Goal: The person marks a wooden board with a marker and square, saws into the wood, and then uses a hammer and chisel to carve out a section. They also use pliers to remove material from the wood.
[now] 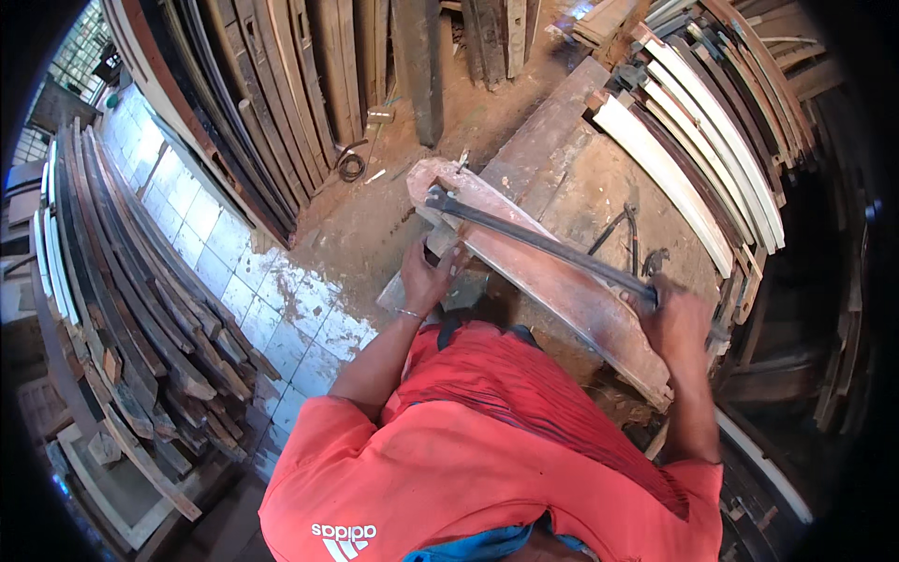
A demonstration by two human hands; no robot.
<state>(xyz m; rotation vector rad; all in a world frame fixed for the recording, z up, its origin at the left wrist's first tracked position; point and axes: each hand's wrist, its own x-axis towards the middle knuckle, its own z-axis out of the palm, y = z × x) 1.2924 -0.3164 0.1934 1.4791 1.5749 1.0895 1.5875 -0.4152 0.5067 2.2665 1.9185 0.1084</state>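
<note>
- Hands first: we see our left hand (426, 279) pressed against the near edge of a long reddish wooden plank (552, 281), its fingers (448, 265) curled closed over that edge.
- Our right hand (676, 323) sits at the plank's right end, its fingers wrapped tight around the end of a long dark metal bar (543, 242).
- We see the bar lying along the top face of the plank, running from its hooked head near the plank's far left end down to our right hand.
- The plank lies slanted across a dusty tabletop (599, 178), with its right end near our body and its left end further off.
- Dark metal tongs (626, 228) rest on the tabletop just beyond the plank.
- We note curved white and dark wooden strips (698, 140) stacked to the right of the tabletop.
- Dark wooden boards (140, 309) lean in a pile at the left, beside a white tiled floor (272, 300).
- More boards (309, 84) stand upright at the far side, with earth floor (356, 225) before them.
- Our red shirt (487, 440) fills the lower middle.
</note>
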